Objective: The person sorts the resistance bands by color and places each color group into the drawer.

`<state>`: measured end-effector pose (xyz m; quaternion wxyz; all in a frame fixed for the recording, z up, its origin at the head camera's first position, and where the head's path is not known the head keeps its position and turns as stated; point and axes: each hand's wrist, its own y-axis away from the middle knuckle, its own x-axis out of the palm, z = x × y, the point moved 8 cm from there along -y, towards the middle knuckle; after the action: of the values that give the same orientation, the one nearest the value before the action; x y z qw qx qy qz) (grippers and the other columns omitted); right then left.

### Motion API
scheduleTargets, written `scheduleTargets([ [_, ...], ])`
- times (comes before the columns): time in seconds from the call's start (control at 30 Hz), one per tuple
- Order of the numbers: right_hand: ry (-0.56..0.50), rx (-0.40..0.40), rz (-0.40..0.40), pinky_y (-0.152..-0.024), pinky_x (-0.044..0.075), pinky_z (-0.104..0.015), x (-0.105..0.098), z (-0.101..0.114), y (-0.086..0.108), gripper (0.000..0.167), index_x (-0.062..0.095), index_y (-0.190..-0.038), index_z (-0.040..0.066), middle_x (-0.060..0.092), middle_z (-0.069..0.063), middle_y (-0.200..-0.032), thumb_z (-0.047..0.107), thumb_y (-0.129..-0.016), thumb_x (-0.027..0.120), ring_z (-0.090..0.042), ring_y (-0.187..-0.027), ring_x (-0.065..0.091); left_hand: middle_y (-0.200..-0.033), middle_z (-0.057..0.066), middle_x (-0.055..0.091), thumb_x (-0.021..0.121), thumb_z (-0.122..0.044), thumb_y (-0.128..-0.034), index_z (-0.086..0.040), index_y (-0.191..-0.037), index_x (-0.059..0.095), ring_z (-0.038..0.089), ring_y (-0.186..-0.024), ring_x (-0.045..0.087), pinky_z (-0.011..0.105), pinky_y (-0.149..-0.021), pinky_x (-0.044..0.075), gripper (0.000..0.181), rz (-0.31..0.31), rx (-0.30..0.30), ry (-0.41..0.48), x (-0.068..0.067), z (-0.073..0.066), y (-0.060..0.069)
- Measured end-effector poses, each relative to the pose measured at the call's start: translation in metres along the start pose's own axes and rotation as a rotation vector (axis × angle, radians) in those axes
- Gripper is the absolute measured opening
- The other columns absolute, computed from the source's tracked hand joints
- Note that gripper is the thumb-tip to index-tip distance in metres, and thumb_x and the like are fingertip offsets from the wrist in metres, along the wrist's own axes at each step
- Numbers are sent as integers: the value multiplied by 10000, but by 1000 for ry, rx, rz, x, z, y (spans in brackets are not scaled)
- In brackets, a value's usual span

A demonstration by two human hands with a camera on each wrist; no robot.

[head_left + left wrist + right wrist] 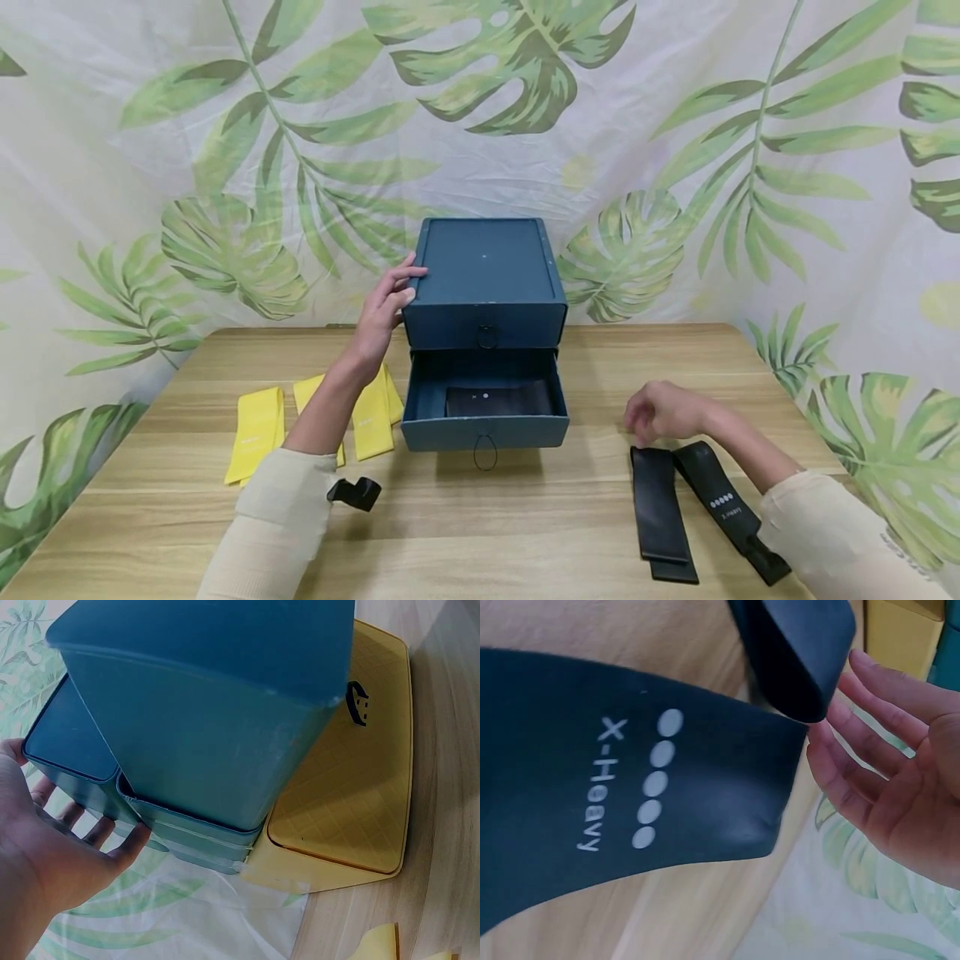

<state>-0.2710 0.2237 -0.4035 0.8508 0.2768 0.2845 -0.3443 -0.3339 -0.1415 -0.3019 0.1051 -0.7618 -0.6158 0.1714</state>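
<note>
With its fingers extended, my left hand [378, 321] touches the left side of a blue drawer box [486, 262]. The lower drawer [485, 433] is pulled out, and a folded black resistance band [498, 400] lies in it. In the left wrist view, the fingers [97, 834] spread along the box's edge. My right hand [667, 412] is by the upper ends of two black resistance bands, one straight [660, 508] and one slanted [716, 496]. In the right wrist view, its loosely bent fingers [866, 746] are beside a band marked X-Heavy [652, 780]; contact is hard to tell.
Several yellow resistance bands [255, 429] lie left of the box, partly hidden by my left forearm. A small black piece [356, 493] shows beside the left sleeve. In the left wrist view, a yellow textured panel [345, 787] adjoins the blue box. A leaf-patterned cloth [480, 150] hangs behind the table.
</note>
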Motion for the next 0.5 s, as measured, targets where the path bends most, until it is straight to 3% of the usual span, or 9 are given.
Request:
scheduleTargets([
  [0.3, 7, 22, 103, -657, 508, -248, 11, -2, 1, 176, 720, -1009, -59, 744, -26, -788, -33, -840, 763, -66, -709, 640, -1734, 56, 176, 373, -195, -1079, 39, -1467, 446, 331, -1526, 242, 689, -1153, 227, 459, 1, 0, -2, 0, 0, 0],
  [0.5, -32, 61, 138, -677, 527, -240, 11, -4, 5, 205, 731, -996, -59, 749, -91, -804, -92, -798, 770, -79, -736, 665, -1733, 47, 183, 373, -194, -1078, 24, -1471, 452, 325, -1523, 242, 690, -1155, 220, 457, 1, -4, -2, 0, 2, 0],
])
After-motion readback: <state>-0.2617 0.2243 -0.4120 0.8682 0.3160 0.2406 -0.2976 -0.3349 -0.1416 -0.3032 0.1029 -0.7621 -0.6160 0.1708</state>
